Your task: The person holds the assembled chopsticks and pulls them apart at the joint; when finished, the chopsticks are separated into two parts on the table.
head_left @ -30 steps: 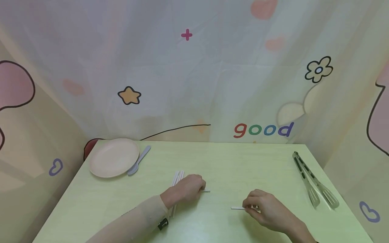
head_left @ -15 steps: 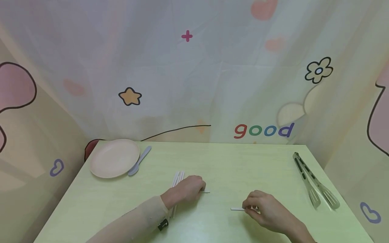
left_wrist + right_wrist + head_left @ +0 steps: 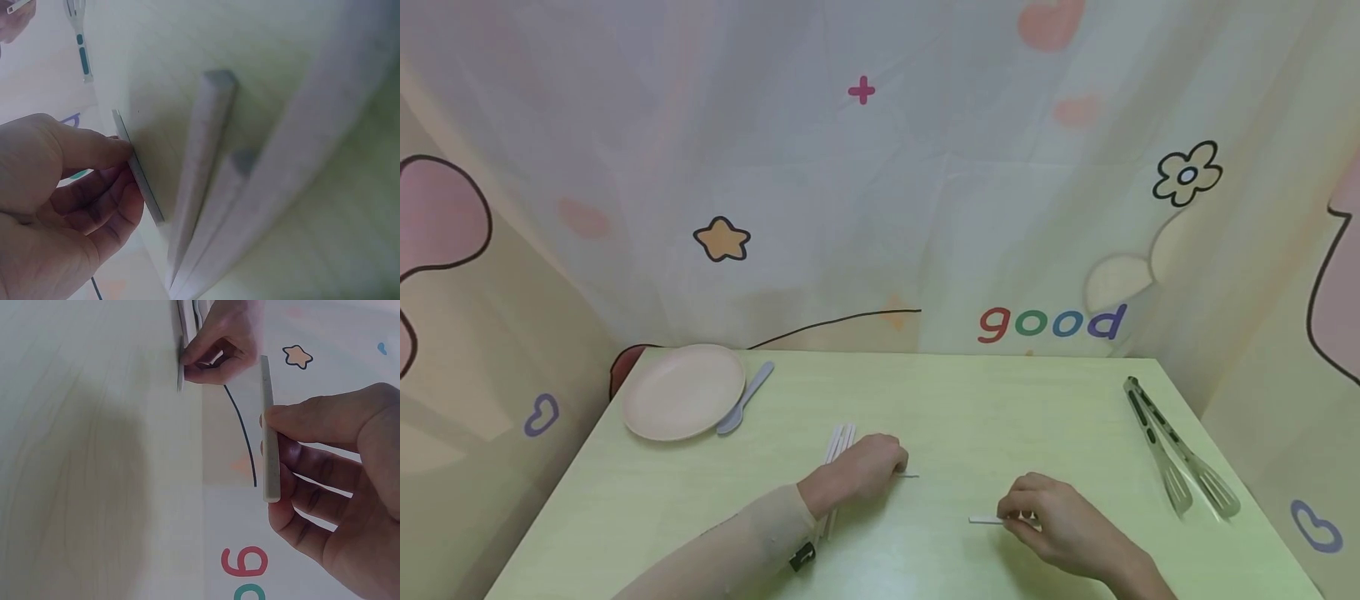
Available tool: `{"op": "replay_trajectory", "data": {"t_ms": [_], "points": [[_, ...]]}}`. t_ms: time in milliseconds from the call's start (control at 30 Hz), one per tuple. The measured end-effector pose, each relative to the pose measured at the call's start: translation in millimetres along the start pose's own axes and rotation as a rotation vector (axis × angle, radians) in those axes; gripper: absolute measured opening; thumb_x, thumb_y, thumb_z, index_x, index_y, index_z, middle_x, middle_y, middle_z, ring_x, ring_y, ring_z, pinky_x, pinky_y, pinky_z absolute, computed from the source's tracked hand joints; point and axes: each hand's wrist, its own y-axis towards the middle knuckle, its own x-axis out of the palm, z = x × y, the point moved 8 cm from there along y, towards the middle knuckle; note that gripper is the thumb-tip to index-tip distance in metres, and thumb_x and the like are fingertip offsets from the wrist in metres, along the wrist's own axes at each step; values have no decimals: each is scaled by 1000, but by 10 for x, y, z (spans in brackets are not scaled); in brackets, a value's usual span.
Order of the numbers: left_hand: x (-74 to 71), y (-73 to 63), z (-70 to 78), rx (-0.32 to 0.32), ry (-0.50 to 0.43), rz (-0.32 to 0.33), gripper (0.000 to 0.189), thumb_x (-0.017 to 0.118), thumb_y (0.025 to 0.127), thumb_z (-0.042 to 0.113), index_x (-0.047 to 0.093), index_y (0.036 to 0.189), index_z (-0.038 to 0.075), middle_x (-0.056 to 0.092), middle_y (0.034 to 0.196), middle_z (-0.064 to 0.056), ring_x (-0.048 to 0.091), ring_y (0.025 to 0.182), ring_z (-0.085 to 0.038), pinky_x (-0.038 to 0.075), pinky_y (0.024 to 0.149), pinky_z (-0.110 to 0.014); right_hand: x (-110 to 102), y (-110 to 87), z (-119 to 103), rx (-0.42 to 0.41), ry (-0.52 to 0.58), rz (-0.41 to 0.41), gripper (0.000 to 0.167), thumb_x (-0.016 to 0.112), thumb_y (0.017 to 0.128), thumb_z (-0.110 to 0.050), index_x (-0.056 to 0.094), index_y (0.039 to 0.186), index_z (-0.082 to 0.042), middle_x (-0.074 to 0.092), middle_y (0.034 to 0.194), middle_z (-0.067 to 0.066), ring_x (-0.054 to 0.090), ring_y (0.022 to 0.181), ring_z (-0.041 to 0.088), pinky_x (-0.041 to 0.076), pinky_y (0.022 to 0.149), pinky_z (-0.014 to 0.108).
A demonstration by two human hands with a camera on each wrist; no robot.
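The left hand (image 3: 867,467) pinches a thin white stick (image 3: 145,181) between thumb and fingers, close to the table (image 3: 985,408); whether the stick touches the surface I cannot tell. The right hand (image 3: 1052,523) pinches a second white stick (image 3: 271,462), raised above the table, its near end sticking out beyond the fingertips. The two hands are apart. A bunch of white sticks (image 3: 848,438) lies under the left wrist, partly hidden by it. Farther back on the left sits a pale round plate (image 3: 683,392) with a spoon (image 3: 749,396) just beside it, and tongs (image 3: 1177,444) lie spread near the right edge
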Motion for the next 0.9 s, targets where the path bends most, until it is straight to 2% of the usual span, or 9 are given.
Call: {"op": "replay_trajectory", "data": {"t_ms": [300,567,733,900], "points": [[-12,-17,-27,-23,-24,-5,15,67,86,1,77,90,12,72,88,4,65,85,-9,52,79,-22,16,26,-12,-3,0,-8,19,77,78,-4,71,84,-21,58,82,-20,50,75,-5,42,61,11],[-16,-42,-13,6,-6,14,12,68,85,2,76,88,11,70,83,4,64,82,-10,52,77,-22,37,30,-4,22,14,-29,18,77,78,-5,71,83,-21,57,82,-21,49,74,-6,43,60,13],[-78,-76,-6,43,7,55,12,68,82,1,75,88,9,68,82,3,63,81,-11,51,77,-20,41,30,14,31,20,-30,19,76,79,-5,70,83,-22,56,81,-21,49,73,-7,43,59,12],[-169,-127,-30,49,-11,80,13,69,83,5,75,94,7,70,89,-2,65,87,-15,52,81,-22,41,41,15,26,16,-28,19,76,79,-5,70,82,-22,56,80,-21,49,72,-7,42,59,11]]}}
